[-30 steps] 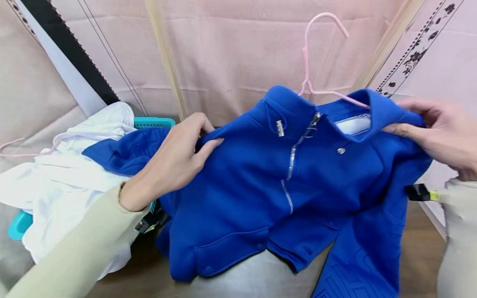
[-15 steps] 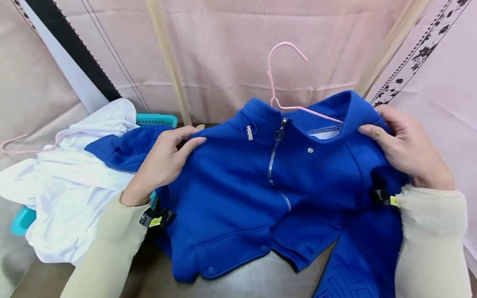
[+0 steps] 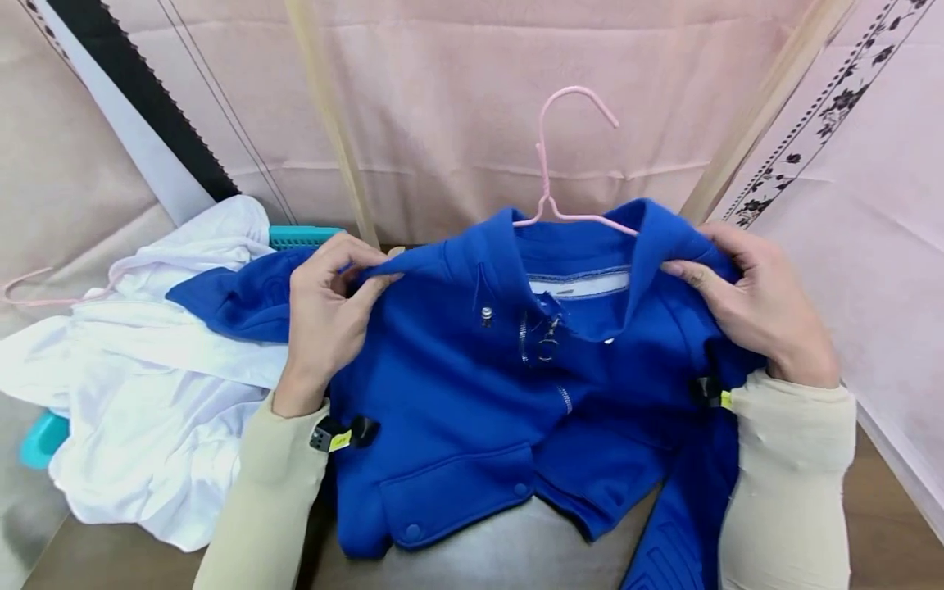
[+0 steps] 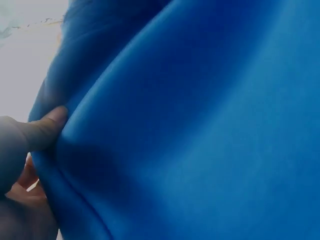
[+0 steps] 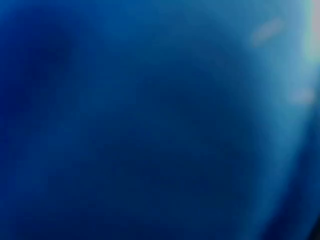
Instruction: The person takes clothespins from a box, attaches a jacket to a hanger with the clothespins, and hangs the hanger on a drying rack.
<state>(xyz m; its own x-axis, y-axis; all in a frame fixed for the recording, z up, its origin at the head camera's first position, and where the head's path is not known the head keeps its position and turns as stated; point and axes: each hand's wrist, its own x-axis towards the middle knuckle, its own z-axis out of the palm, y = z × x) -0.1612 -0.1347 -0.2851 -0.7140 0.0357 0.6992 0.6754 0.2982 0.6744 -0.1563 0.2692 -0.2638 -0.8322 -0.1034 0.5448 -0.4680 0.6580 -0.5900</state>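
Note:
A blue jacket point(image 3: 457, 393) with a half-open front zip spreads between both hands in the head view. A pink hanger point(image 3: 544, 164) stands up out of its collar, the hook above and most of its arms hidden inside. My left hand point(image 3: 332, 303) pinches the shoulder on the left between thumb and fingers; the left wrist view shows the thumb point(image 4: 47, 127) pressed on the cloth. On the other side, my right hand point(image 3: 767, 303) grips the shoulder beside the collar, thumb in front. Blurred blue cloth point(image 5: 150, 125) fills the right wrist view.
White garments point(image 3: 162, 393) with another pink hanger point(image 3: 37, 291) lie heaped at the left over a teal basket point(image 3: 306, 236). One blue sleeve rests on that heap. A brown table point(image 3: 501, 549) lies below, with a pink curtain point(image 3: 457, 106) behind.
My right hand has moved left and a little down with its shoulder, bringing the hands closer. The hanger has shifted left and lower. The collar now gapes wider, showing the white label.

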